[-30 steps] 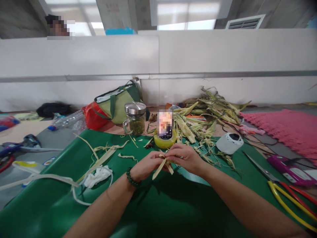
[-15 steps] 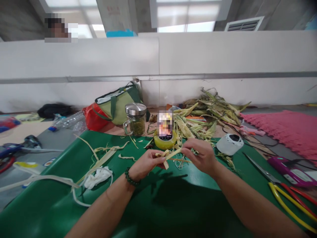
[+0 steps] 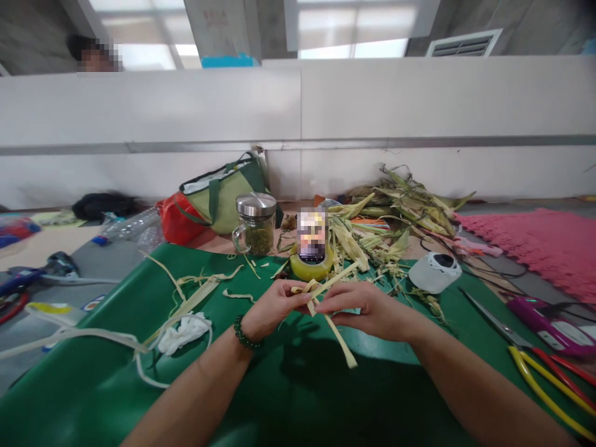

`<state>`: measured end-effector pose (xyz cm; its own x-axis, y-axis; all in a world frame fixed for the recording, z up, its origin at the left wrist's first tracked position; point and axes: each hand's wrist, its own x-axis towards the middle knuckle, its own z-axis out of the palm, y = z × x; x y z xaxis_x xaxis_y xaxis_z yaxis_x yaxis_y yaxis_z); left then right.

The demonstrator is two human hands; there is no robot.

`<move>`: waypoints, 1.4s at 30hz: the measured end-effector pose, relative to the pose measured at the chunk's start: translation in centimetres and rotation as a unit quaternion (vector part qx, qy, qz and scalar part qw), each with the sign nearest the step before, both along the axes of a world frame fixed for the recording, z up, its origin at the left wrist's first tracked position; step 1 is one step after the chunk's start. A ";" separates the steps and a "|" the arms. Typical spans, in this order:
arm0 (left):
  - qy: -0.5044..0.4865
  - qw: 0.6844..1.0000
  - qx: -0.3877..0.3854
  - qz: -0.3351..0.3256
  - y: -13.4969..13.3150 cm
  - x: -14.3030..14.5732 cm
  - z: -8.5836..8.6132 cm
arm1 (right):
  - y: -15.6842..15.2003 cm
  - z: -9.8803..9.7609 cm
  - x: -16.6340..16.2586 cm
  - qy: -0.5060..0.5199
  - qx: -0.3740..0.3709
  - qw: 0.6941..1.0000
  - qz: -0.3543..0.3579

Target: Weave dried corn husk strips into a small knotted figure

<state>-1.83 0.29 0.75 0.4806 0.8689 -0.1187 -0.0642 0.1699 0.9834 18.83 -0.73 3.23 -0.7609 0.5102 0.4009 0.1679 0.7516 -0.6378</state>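
My left hand [image 3: 279, 303], with a green bead bracelet [image 3: 245, 332] at the wrist, pinches a folded, pale corn husk strip [image 3: 311, 300] between thumb and fingers. One end of the strip slants up to the right; another pale length [image 3: 342, 344] hangs down to the lower right. My right hand [image 3: 365, 307] is close beside the fold, its fingertips at the husk and its thumb apart from the fingers. Just behind the hands, a phone [image 3: 312, 239] with a lit screen stands against a yellow tape roll [image 3: 311, 268].
Loose husk strips [image 3: 200, 295] and crumpled white tissue [image 3: 184, 333] lie on the green mat [image 3: 233, 403]. A lidded glass jar [image 3: 258, 233] stands behind. Husks [image 3: 410, 202] are heaped at back right. At right are a white roll [image 3: 435, 273], shears [image 3: 516, 338] and a purple device [image 3: 549, 323].
My right hand has let go of the upper strip end and moved down and left to the fold. A husk length now points down to the right. My left hand keeps its pinch.
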 end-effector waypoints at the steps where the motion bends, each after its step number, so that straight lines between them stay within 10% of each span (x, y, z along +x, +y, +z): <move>1: -0.001 1.000 0.000 -0.001 -0.1 0.0 0.0 | 0.0 0.0 -0.2 0.008 0.022 1.000 -0.011; 6: 0.014 1.000 0.016 -0.013 -0.4 0.3 0.1 | -0.2 -0.9 -1.3 0.064 -0.043 0.997 -0.007; 11: 0.002 0.999 0.041 0.034 -0.4 0.3 -0.1 | 0.0 -1.8 -1.8 0.115 -0.168 0.967 -0.153; 21: -0.021 0.988 0.056 0.139 -0.3 0.5 -0.8 | 0.3 -1.7 -1.9 0.063 -0.070 0.972 -0.214; 27: 0.007 0.990 0.076 0.119 -0.5 0.7 -0.8 | 0.2 -1.8 -2.0 0.016 -0.063 0.970 -0.234; 37: 0.050 0.984 0.131 0.113 -0.1 0.6 -1.2 | -0.5 -3.2 -2.4 -0.138 0.181 0.935 -0.273; 42: 0.033 0.991 0.089 0.092 -0.5 1.1 -1.2 | -0.4 -3.0 -2.3 -0.125 0.157 0.932 -0.302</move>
<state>-0.70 -0.25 -0.42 0.3081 0.9512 0.0184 -0.0123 -0.0153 0.9998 16.55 -1.08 0.20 -0.4626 0.7629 0.4517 0.7350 0.6149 -0.2857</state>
